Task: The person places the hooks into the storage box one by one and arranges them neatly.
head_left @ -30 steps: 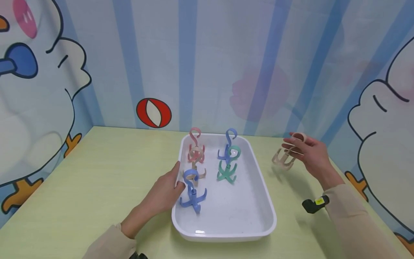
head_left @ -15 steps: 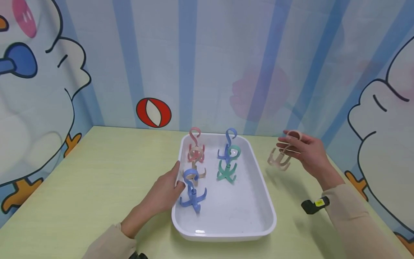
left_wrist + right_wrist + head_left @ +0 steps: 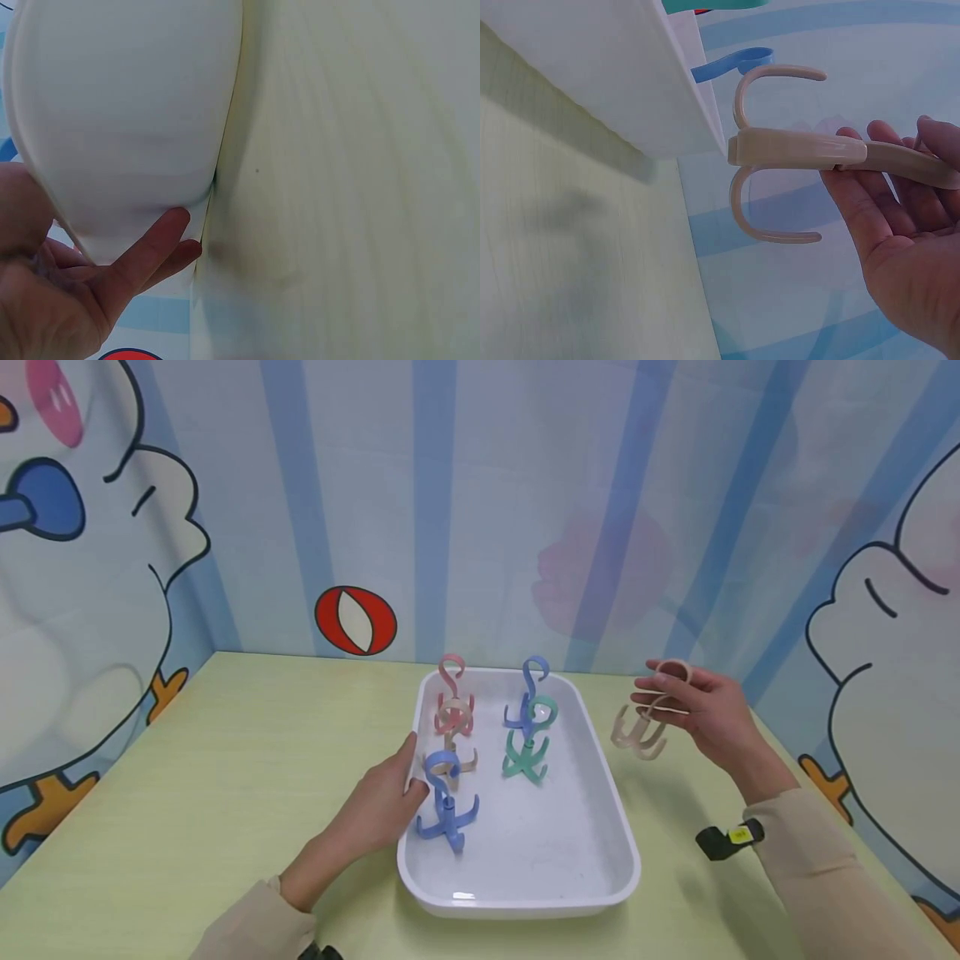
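My left hand holds the left side of a white tray, thumb over the rim and fingers along the outer wall. To the tray's right, my right hand pinches a beige multi-prong hook hanger by its curved top, prongs pointing down, above the table. Inside the tray, a pink hook hanger, a beige one and a blue one stand in a left column. Another blue hanger and a green hanger stand in a column right of it.
The tray rests on a pale yellow-green table. A blue striped cloth backdrop with printed cartoon figures rises behind the table and at both sides. A small black device is worn at the right wrist.
My right hand has moved a little to the left, bringing the beige hook hanger closer to the tray's right edge. The left hand and the tray stay in place.
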A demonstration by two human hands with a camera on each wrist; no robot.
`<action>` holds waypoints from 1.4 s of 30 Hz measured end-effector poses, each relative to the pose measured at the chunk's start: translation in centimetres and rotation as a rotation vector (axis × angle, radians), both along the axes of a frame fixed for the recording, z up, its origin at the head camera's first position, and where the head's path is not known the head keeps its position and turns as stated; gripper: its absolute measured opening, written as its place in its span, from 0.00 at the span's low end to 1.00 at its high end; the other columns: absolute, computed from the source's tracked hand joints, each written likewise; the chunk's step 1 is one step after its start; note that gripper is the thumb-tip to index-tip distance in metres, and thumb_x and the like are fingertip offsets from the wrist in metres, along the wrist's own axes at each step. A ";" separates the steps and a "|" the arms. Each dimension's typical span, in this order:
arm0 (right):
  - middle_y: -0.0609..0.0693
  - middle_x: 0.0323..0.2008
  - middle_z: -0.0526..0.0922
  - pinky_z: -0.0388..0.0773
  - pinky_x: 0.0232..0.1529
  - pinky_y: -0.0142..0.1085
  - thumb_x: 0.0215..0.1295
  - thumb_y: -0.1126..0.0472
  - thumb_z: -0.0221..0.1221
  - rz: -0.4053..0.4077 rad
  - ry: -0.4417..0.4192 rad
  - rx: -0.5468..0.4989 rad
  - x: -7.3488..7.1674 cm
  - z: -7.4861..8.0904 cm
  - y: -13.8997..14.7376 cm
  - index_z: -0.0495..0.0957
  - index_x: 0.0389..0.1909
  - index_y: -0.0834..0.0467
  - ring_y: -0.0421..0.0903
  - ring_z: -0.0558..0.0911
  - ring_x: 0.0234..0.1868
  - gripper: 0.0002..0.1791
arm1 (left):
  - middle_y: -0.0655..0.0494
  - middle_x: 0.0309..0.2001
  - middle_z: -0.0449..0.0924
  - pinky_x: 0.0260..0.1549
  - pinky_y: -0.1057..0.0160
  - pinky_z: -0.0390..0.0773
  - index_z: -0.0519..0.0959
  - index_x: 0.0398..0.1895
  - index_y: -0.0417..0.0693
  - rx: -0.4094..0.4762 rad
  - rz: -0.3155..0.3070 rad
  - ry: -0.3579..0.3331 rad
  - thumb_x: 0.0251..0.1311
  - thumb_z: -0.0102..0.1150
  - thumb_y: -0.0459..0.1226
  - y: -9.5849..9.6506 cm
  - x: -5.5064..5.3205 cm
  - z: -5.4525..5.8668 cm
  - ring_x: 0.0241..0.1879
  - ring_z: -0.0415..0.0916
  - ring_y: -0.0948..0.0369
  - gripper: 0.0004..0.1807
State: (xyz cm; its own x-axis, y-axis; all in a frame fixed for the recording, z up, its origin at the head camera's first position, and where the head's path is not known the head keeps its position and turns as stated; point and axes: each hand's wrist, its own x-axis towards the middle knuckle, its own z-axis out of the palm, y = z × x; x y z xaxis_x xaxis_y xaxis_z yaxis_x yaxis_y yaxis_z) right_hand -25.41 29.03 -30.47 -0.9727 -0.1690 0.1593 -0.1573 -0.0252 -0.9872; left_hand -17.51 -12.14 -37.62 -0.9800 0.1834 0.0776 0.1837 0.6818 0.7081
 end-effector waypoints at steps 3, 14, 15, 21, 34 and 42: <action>0.43 0.50 0.91 0.88 0.50 0.37 0.75 0.58 0.63 0.012 0.004 -0.012 0.1 0.2 -0.2 0.87 0.48 0.58 0.43 0.91 0.48 0.09 | 0.33 0.76 0.67 0.25 0.65 0.83 0.48 0.85 0.36 0.000 0.000 0.001 0.74 0.49 0.36 0.0 0.0 0.0 0.45 0.85 0.52 0.40; 0.49 0.45 0.93 0.88 0.51 0.39 0.76 0.60 0.62 0.076 -0.006 -0.054 0.7 0.8 -1.0 0.87 0.51 0.57 0.45 0.92 0.47 0.10 | 0.32 0.75 0.69 0.26 0.65 0.84 0.48 0.85 0.36 0.003 -0.001 0.006 0.74 0.49 0.35 0.0 0.0 0.0 0.45 0.85 0.51 0.40; 0.49 0.45 0.93 0.88 0.51 0.39 0.76 0.61 0.61 0.086 -0.008 -0.061 0.8 0.8 -1.0 0.87 0.52 0.57 0.46 0.92 0.47 0.11 | 0.32 0.75 0.69 0.26 0.65 0.84 0.48 0.85 0.36 0.003 -0.001 0.006 0.74 0.49 0.35 0.0 0.0 0.0 0.45 0.85 0.51 0.40; 0.50 0.46 0.93 0.88 0.51 0.41 0.77 0.62 0.60 0.121 -0.019 -0.071 1.0 1.1 -1.3 0.87 0.54 0.57 0.46 0.92 0.48 0.12 | 0.33 0.75 0.70 0.24 0.65 0.83 0.49 0.85 0.36 0.007 -0.002 0.005 0.74 0.50 0.36 -0.1 0.0 0.0 0.43 0.85 0.52 0.40; 0.49 0.45 0.93 0.87 0.52 0.41 0.79 0.63 0.57 0.172 -0.035 -0.080 1.5 1.3 -2.4 0.88 0.52 0.55 0.47 0.92 0.48 0.12 | 0.33 0.74 0.70 0.23 0.65 0.82 0.49 0.85 0.37 0.019 -0.005 -0.002 0.74 0.50 0.35 -0.1 -0.1 -0.2 0.42 0.85 0.53 0.40; 0.50 0.46 0.93 0.87 0.53 0.43 0.80 0.67 0.53 0.230 -0.061 -0.120 1.7 1.5 -3.0 0.88 0.51 0.57 0.48 0.92 0.48 0.14 | 0.33 0.75 0.70 0.23 0.65 0.82 0.48 0.85 0.37 0.019 -0.008 0.003 0.74 0.50 0.35 -0.1 -0.1 -0.1 0.43 0.84 0.52 0.40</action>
State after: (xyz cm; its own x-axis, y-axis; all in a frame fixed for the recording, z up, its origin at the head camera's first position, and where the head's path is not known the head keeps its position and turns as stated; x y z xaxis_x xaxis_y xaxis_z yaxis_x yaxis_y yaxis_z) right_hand -23.70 26.06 -28.99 -0.9193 -0.3701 0.1340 -0.0743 -0.1710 -0.9825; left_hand -17.57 -12.20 -37.69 -0.9782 0.1897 0.0839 0.1911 0.6668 0.7203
